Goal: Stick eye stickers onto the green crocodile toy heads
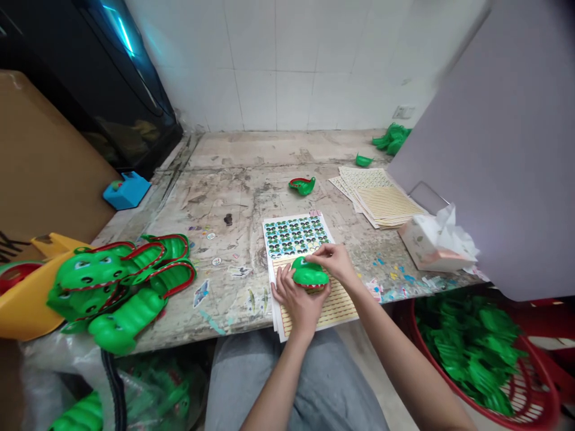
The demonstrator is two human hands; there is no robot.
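Note:
A green plastic crocodile head (309, 272) with a row of white teeth along a red edge sits over a sticker sheet (294, 236) near the table's front edge. My left hand (299, 298) is wrapped round its near and left side. With thumb and forefinger pinched, my right hand (335, 261) touches the top of the head beside an eye sticker; whether the pinch holds a sticker is too small to make out. Rows of eye stickers fill the sheet's upper part, with a few gaps, and striped strips cover the lower part.
Decorated crocodile pieces (108, 272) are heaped at the left beside a yellow bin (27, 299). A red-edged green piece (303, 186) lies further back. More sticker sheets (386, 200), a tissue box (435, 245) and a red basket (543, 371) of green parts are at the right.

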